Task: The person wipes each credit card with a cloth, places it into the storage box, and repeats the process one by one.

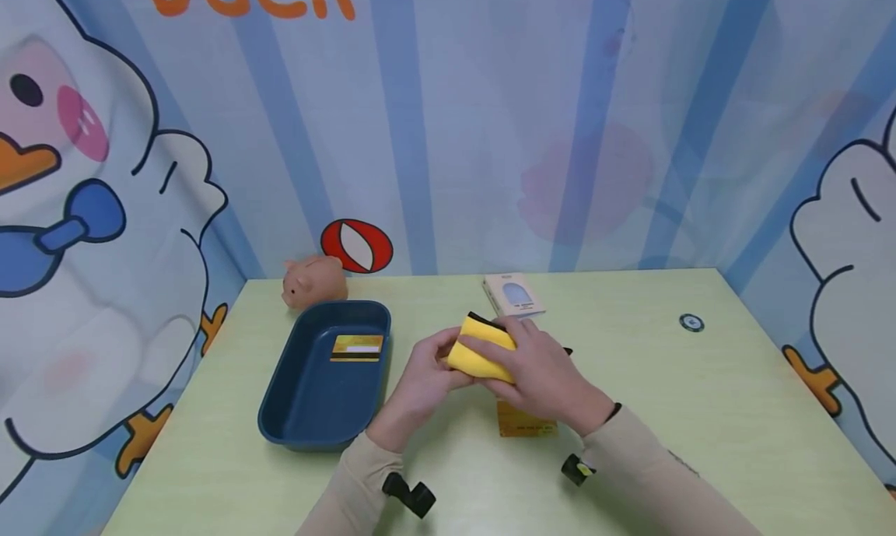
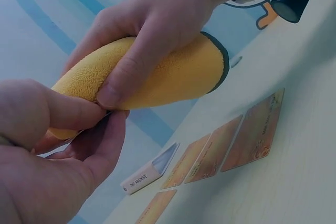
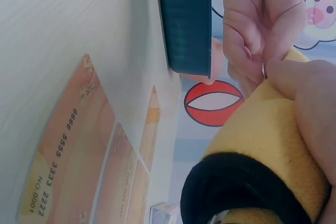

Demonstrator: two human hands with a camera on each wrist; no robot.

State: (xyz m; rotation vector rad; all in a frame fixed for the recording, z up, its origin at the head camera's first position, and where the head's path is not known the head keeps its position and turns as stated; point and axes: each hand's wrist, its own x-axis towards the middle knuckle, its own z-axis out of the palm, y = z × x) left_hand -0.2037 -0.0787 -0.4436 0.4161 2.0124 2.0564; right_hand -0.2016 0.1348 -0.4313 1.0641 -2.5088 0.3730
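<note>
My right hand (image 1: 549, 371) wraps the folded yellow cloth (image 1: 481, 359), thumb and fingers closed round it, while my left hand (image 1: 423, 376) pinches at its left end with little gap between thumb and fingers. The cloth is in the air over the table (image 1: 707, 419), to the right of the blue tray (image 1: 304, 400); I cannot tell whether anything lies inside its fold. As I judge it, the weak spot is that left pinch: it takes in only a narrow edge, so a hard pull from the right could drag the cloth free or let something hidden in it slip out. The loose fold with its dark border could also sag over my fingers and hide what I do. If I drop low, my right hand or the camera on that wrist (image 1: 578, 469) could nudge the gold cards (image 2: 253, 132), which lie close together beneath. On my left, the tray's rim stands just beside my wrist, so swinging that way without lifting would likely bump it. Ahead, the small white box (image 1: 514, 295) sits near the wall. The widest room is to my right, across bare tabletop towards the round chip (image 1: 691, 323).
</note>
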